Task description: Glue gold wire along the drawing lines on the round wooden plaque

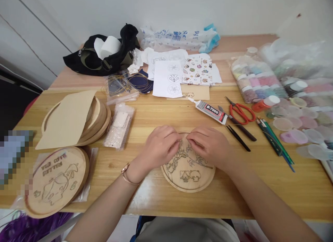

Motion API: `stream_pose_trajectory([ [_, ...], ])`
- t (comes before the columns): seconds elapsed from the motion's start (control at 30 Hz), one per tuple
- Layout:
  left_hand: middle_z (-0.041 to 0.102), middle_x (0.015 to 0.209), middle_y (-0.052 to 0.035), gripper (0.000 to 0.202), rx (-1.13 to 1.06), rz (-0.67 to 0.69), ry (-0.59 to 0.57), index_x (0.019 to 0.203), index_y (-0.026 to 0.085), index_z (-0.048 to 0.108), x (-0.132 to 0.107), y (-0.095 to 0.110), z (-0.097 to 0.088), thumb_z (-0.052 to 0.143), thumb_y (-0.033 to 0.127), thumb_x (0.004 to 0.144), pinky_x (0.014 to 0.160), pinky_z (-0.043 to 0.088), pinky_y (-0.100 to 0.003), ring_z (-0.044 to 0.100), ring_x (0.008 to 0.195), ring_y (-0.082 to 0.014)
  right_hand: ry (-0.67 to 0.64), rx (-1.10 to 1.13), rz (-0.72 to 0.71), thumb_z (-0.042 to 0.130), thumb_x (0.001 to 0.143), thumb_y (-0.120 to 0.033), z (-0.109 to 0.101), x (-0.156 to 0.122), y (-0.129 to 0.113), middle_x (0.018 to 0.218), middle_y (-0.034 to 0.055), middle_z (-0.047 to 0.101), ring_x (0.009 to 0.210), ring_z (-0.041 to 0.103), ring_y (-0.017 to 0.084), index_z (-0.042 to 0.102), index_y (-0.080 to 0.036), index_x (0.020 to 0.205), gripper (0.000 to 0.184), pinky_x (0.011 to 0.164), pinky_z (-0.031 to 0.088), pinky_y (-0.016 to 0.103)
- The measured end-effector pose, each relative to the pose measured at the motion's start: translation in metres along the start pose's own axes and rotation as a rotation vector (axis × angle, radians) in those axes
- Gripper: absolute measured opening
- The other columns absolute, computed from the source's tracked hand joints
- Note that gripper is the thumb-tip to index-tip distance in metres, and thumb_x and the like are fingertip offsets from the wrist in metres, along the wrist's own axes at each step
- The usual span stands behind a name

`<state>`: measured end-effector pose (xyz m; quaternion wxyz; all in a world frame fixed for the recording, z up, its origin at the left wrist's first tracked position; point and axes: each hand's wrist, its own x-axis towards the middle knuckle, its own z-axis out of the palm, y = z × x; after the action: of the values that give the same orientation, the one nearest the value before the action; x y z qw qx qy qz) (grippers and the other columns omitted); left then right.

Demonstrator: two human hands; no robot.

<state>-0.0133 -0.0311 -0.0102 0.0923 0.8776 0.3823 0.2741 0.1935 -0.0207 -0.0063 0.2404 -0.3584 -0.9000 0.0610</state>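
Note:
A round wooden plate (191, 184) with a raised rim lies in front of me, its face covered in dark outlines of two small bears and leafy branches. Over its upper left part, my left hand (162, 145) is closed in a pinch. My right hand (208, 145) pinches in the same way over the upper right, with a small gap between the two sets of fingertips. Whatever the fingers hold is too small to make out. Just beyond the hands lies a white tube of B-7000 glue (210, 111). Black tweezers (238, 138) rest to the right of my right hand.
Red-handled scissors (241, 113), a craft knife (241, 128) and pens (275, 141) lie at right, beside bagged jars of coloured grains (260, 79). Stacked wooden plates (101, 127) and a bear-patterned plate (59, 179) stand left. Printed sheets (168, 79), gold wire coils (125, 83) and a black bag (88, 58) are behind.

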Motion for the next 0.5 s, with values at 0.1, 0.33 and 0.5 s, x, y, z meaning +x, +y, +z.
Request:
stream_pose_trajectory([
  [0.1,0.062,0.081,-0.0046,0.015,-0.029,-0.017,0.007,0.087,0.017,0.061,0.0001,-0.0001,0.0006,0.048,0.018,0.092,0.067,0.042,-0.03,0.055,0.076,-0.0172,0.001,-0.005,0.009,0.049,0.093,-0.019,0.0014,-0.0003,0.0004,0.079,0.0046,0.069,0.072,0.06,0.017,0.066,-0.018,0.083,0.02,0.065,0.044,0.029],
  [0.33,0.062,0.08,-0.0029,0.009,-0.077,-0.041,0.044,0.086,0.018,0.06,0.0002,-0.0011,0.0024,0.052,0.017,0.09,0.067,0.042,-0.028,0.056,0.075,-0.0158,0.034,-0.022,0.015,0.05,0.094,-0.022,0.0041,-0.0013,0.0006,0.077,0.0032,0.07,0.071,0.061,0.015,0.069,-0.019,0.084,0.022,0.063,0.041,0.027],
  [0.5,0.061,0.077,-0.0026,0.01,-0.069,-0.041,0.067,0.085,0.017,0.06,0.0009,0.001,0.0041,0.052,0.017,0.091,0.065,0.041,-0.027,0.056,0.073,-0.0155,0.019,-0.019,-0.005,0.048,0.095,-0.024,0.0041,-0.0023,0.0008,0.076,0.0027,0.069,0.069,0.059,0.015,0.071,-0.021,0.086,0.025,0.062,0.041,0.027],
])
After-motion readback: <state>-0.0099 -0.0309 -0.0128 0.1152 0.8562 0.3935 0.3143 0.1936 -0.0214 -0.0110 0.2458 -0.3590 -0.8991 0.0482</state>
